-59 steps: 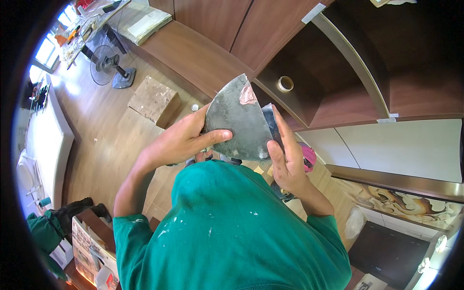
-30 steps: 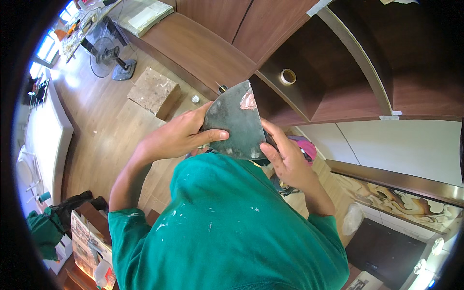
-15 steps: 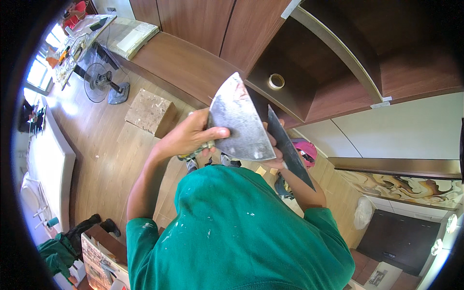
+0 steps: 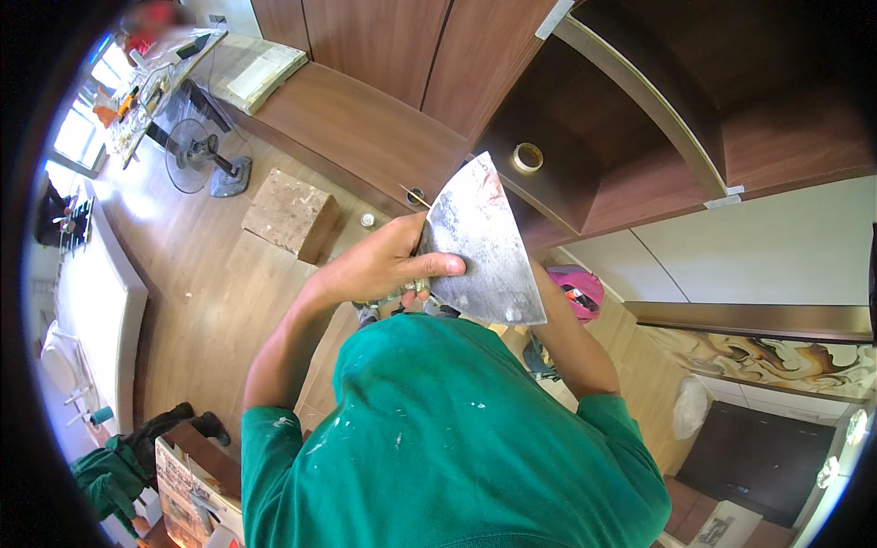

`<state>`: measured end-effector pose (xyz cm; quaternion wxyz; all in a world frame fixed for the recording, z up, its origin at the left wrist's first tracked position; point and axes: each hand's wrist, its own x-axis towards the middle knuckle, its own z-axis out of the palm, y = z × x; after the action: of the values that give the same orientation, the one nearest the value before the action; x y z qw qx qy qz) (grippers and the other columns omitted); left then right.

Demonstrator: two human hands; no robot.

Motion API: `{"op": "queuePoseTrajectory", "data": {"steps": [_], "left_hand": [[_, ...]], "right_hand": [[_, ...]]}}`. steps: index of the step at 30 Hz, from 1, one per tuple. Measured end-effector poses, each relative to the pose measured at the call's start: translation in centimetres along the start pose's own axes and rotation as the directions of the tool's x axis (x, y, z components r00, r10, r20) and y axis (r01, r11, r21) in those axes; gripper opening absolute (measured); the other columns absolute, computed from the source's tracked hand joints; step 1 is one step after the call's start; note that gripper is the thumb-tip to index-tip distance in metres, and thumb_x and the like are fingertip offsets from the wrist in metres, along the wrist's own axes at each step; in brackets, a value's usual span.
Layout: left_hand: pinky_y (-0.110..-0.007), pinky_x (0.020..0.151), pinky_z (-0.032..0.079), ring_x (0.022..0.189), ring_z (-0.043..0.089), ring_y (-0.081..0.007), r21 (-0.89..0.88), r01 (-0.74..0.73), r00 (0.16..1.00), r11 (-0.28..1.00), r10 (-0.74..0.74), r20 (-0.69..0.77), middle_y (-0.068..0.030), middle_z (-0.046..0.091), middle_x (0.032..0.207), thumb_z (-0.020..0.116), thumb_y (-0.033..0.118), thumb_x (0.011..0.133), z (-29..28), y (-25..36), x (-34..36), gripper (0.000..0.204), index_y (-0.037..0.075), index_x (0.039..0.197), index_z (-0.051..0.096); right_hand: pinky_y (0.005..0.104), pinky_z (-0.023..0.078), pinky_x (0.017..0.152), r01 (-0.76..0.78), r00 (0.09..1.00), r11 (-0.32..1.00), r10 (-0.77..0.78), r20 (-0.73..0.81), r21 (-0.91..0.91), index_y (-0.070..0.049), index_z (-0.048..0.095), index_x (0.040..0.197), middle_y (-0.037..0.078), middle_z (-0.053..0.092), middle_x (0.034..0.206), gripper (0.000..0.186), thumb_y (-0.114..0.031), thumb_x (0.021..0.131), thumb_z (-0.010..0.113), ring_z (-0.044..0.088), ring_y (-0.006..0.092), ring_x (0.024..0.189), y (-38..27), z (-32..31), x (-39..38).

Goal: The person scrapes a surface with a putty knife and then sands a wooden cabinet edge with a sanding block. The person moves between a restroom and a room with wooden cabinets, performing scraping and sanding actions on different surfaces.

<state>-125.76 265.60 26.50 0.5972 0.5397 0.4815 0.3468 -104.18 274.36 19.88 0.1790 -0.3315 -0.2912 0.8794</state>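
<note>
Shifted out of sight since the earlier frame, the second blade probably lay behind the fan-shaped blade, which the left hand grasped, thumb across its face. Its long edge slanted down rightward of those fingers, beside the mostly hidden right hand, whose grip could not be told. Wooden shelving stood ahead; floor spread left

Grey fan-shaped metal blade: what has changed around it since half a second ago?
The left hand has moved the grey fan-shaped metal blade rightward. The dark flat metal blade, seen earlier at the right hand, no longer shows; the right hand is hidden behind the grey one, so its hold cannot be told. The left grip and beige tape ring are unchanged.
</note>
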Motion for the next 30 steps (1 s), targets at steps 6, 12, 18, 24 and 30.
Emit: {"op": "queuePoseTrajectory", "data": {"steps": [6,12,18,24,30], "left_hand": [[-0.025,0.051,0.049,0.058,0.059,-0.0071,-0.119,0.084,0.990,0.989,-0.097,-0.104,-0.0037,0.064,0.080,0.070,0.038,0.102,0.1,0.4,-1.2,0.050,-0.006,0.119,0.058],[-0.023,0.049,0.049,0.060,0.060,-0.0067,-0.189,0.115,0.983,0.975,-0.139,-0.117,-0.0043,0.063,0.087,0.063,0.042,0.106,1.0,0.5,-0.6,0.050,-0.005,0.121,0.054],[-0.023,0.051,0.049,0.062,0.063,-0.0078,-0.289,0.013,0.994,0.957,-0.045,-0.103,-0.0055,0.065,0.088,0.063,0.039,0.106,1.9,0.2,-0.8,0.046,-0.004,0.121,0.055],[-0.027,0.060,0.053,0.068,0.066,-0.0116,-0.244,-0.147,0.941,0.959,0.060,-0.333,-0.0067,0.070,0.096,0.065,0.028,0.106,1.1,-1.6,-1.9,0.034,-0.001,0.121,0.057],[-0.027,0.056,0.051,0.069,0.066,-0.0110,-0.355,-0.039,0.947,0.934,-0.079,-0.312,-0.0061,0.068,0.096,0.053,0.030,0.112,3.3,-1.1,-0.2,0.031,0.001,0.122,0.056]], "right_hand": [[0.0316,0.054,0.089,0.437,0.766,0.827,-0.549,-0.335,-0.355,-0.005,0.069,0.123,0.003,0.072,0.108,0.031,-0.024,0.098,0.074,0.068,0.0152,0.095,-3.3,-1.9,-1.9],[0.0339,0.050,0.069,0.461,0.203,-0.384,-0.832,0.516,-0.800,0.003,0.074,0.120,0.010,0.064,0.089,0.032,-0.013,0.093,0.074,0.062,0.0197,0.078,-4.6,0.9,-6.1],[0.0357,0.050,0.064,0.288,0.478,-0.488,-0.672,0.566,-0.824,-0.003,0.078,0.116,0.010,0.058,0.086,0.030,-0.013,0.088,0.078,0.060,0.0242,0.074,-5.0,-0.6,-2.4],[0.0288,0.050,0.076,0.552,0.338,0.348,-0.924,-0.177,-0.758,-0.004,0.073,0.107,-0.002,0.065,0.092,0.014,-0.015,0.099,0.072,0.061,0.0105,0.083,-8.3,-2.3,-7.0],[0.0251,0.049,0.081,0.411,0.737,0.397,-0.675,0.043,-0.821,0.001,0.074,0.104,0.001,0.071,0.094,0.021,-0.020,0.101,0.071,0.061,0.0063,0.088,-8.3,0.0,-7.4]]}}
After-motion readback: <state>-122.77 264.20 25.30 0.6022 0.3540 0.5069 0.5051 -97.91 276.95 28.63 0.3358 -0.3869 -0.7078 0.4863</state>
